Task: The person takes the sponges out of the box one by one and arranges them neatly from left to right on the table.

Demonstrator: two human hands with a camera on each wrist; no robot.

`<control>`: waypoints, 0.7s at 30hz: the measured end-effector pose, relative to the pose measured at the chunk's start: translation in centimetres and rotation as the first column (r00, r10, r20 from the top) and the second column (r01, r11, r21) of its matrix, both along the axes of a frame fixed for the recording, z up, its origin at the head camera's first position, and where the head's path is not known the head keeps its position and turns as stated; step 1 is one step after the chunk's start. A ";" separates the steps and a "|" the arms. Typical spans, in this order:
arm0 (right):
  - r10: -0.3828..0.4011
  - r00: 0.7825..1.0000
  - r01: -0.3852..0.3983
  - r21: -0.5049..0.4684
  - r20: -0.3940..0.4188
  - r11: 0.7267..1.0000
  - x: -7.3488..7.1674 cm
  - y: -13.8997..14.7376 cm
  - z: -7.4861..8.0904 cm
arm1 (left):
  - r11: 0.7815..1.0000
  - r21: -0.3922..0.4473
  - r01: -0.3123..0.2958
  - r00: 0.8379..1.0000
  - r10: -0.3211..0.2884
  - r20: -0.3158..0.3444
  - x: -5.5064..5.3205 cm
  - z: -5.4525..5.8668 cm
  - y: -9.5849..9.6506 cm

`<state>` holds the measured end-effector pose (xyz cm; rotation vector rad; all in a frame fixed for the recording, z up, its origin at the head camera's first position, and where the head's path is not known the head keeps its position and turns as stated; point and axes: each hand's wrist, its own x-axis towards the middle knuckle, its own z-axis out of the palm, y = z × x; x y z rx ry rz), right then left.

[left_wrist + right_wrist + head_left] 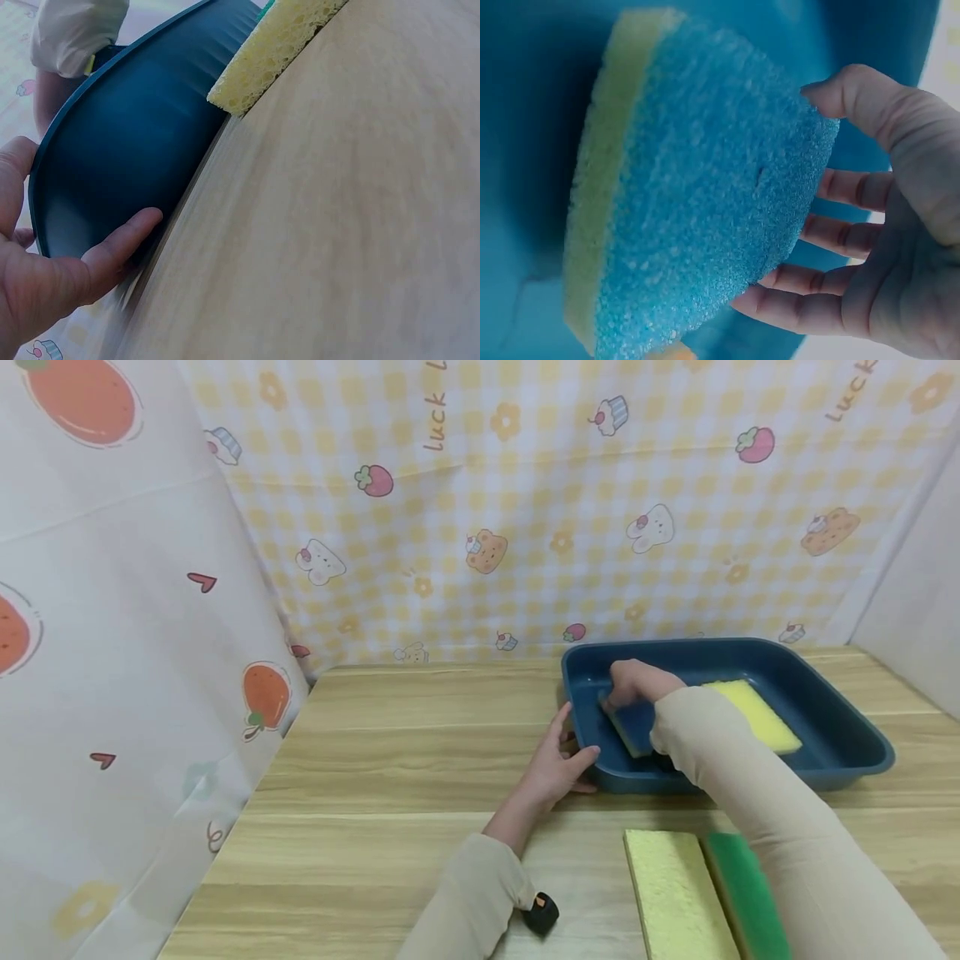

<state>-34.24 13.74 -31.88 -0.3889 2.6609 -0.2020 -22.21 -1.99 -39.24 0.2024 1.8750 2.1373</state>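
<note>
My right hand [637,683] reaches down inside a dark blue basin [817,777]. It pinches one end of a blue-and-yellow sponge [705,180], thumb at one edge and fingers behind, as the right wrist view shows. That sponge stands tilted near the basin's left end, its blue face turned to the wrist camera. At the basin's front left corner, my left hand [553,767] rests with spread fingers against the outside. Its thumb [124,244] presses on the outer wall and its other fingers reach the rim. Another sponge [753,714] lies yellow side up in the basin, partly behind my right sleeve.
On the table in front of the basin lie a pale yellow sponge [678,893] and, beside it, a green-and-yellow sponge [746,893], partly hidden by the right sleeve. A patterned cloth [525,510] hangs behind the table. A small black device [540,914] sits by the left cuff.
</note>
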 end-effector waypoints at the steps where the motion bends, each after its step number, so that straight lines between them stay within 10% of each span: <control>1: -0.002 1.000 0.002 -0.001 -0.006 1.000 0.1 0.1 0.3 | 1.000 0.004 0.001 1.000 -0.001 0.002 0.0 0.0 0.0; 21: 0.019 0.998 -0.016 0.051 -0.056 0.999 4.0 2.1 5.5 | 1.000 0.011 0.017 1.000 -0.016 -0.022 -0.1 -0.2 0.0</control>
